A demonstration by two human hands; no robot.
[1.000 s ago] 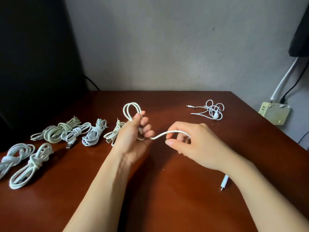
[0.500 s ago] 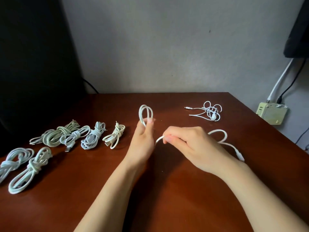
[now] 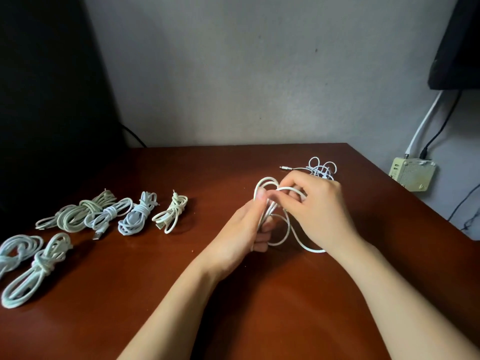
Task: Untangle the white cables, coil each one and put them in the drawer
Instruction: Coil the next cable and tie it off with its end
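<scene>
Coiling in progress. White cable [image 3: 288, 228] is held just above the table [image 3: 259, 302], right of centre, between both hands. Left hand [image 3: 244, 227] is clenched round the gathered loops, thumb pressed on them near the top. Right hand [image 3: 320, 211] is pinching the running strand at the crown of the loops.

Against the frame half a second ago, the right hand has been brought up from low beside the left hand to the top of the coil, and another turn has been laid on. The free tail that was looped out to the right on the table has been drawn in. Only a slack loop is seen hanging below the hands.

Judged from that, this cable is nearly wound, with the tie-off wrap not yet done.

Finished bundles [image 3: 137, 216] are laid in rows at left, well apart from the hands. One tangled cable [image 3: 322, 167] is left at back right, just behind the right hand. Drawer is not in view, and nothing can be seen to have been put away.

Beige adapter [image 3: 413, 175] is seen on the wall at far right. No writing can be read on it, and no brand or label is legible on any cable.
</scene>
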